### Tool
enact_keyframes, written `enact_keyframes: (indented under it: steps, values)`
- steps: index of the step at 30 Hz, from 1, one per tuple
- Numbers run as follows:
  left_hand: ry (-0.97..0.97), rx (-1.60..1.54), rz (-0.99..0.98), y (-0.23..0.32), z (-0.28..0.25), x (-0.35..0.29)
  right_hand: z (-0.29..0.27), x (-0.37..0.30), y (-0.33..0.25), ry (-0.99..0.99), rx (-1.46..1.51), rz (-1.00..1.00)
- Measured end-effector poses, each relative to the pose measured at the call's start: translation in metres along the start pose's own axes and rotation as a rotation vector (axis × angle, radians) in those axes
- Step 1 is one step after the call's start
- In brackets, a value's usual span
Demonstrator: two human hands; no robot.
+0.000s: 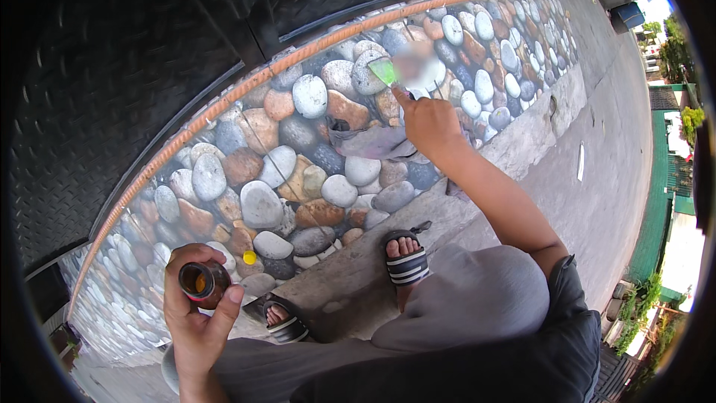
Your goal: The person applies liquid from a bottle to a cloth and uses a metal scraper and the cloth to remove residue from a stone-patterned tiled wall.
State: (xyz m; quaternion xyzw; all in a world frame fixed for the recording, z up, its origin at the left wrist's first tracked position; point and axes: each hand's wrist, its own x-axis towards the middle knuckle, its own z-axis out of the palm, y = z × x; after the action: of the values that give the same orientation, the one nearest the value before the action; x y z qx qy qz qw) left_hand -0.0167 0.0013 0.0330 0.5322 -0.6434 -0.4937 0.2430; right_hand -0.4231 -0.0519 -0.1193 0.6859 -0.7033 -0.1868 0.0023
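Observation:
In my left hand (192,317) is a small dark brown bottle (211,283), its uncapped mouth turned up and something orange-yellow inside. My right hand (431,123) reaches out over the pebble-covered strip (261,205), index finger extended along a small tool with a flat, bright green end (383,71). That green end lies over a speckled grey stone; I cannot tell whether it touches. A blurred patch covers what lies beside it. Below and left of my right hand, a crumpled grey cloth (377,142) rests on the stones. A yellow cap (249,257) sits near my left hand.
An orange-brown ridged bar (313,46) runs along the strip's far edge, below a black patterned metal gate (97,97). My sandalled feet (406,257) stand on the near concrete edge. Grey pavement (597,157) stretches away at the right.

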Motion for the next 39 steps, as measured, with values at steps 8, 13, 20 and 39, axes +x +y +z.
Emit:
enact_keyframes:
  steps: [8, 13, 20, 39]
  values:
    - [0.019, -0.022, -0.037, -0.004, -0.002, -0.004, -0.009, 0.021, 0.001, -0.024, -0.022, 0.03]
    - [0.018, -0.048, -0.047, -0.002, 0.0, -0.003, -0.011, 0.021, -0.001, 0.016, 0.016, -0.022]
    - [0.02, -0.031, -0.032, 0.001, -0.001, -0.006, 0.003, -0.016, -0.005, 0.071, 0.25, -0.056]
    - [0.016, 0.013, -0.086, 0.004, 0.006, 0.0, -0.022, -0.001, -0.024, -0.058, 0.07, -0.052]
